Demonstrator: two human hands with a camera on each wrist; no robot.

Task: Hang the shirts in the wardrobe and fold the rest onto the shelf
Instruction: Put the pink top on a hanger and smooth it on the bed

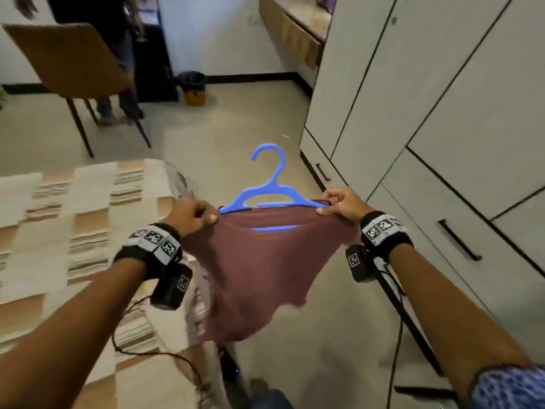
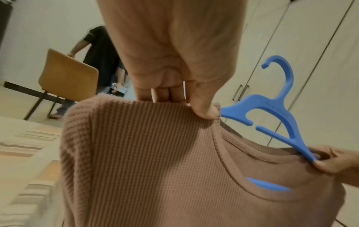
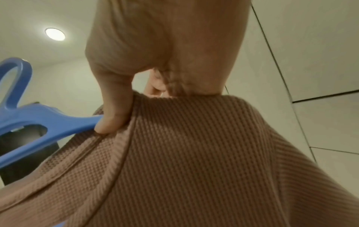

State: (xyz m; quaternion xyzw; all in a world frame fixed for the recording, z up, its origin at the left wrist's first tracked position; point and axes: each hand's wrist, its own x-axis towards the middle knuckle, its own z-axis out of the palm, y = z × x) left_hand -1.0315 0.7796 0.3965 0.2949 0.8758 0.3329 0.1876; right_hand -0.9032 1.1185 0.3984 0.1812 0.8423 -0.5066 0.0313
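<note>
A maroon waffle-knit shirt (image 1: 259,273) hangs in the air between my hands, draped on a blue plastic hanger (image 1: 272,187) whose hook sticks up through the neck opening. My left hand (image 1: 194,215) pinches the shirt's left shoulder over the hanger's end. My right hand (image 1: 339,203) pinches the right shoulder together with the hanger's arm. In the left wrist view the shirt (image 2: 155,169) fills the lower frame, with the hanger (image 2: 276,107) at right. The right wrist view shows my thumb pressed on the shirt (image 3: 194,153) beside the hanger (image 3: 38,116).
A closed white wardrobe (image 1: 442,98) with black handles stands at right. A bed with a striped checked cover (image 1: 73,231) lies at left. Farther back stand a brown chair (image 1: 73,60), a small bin (image 1: 193,87) and another person (image 1: 118,54). Cables trail to the floor.
</note>
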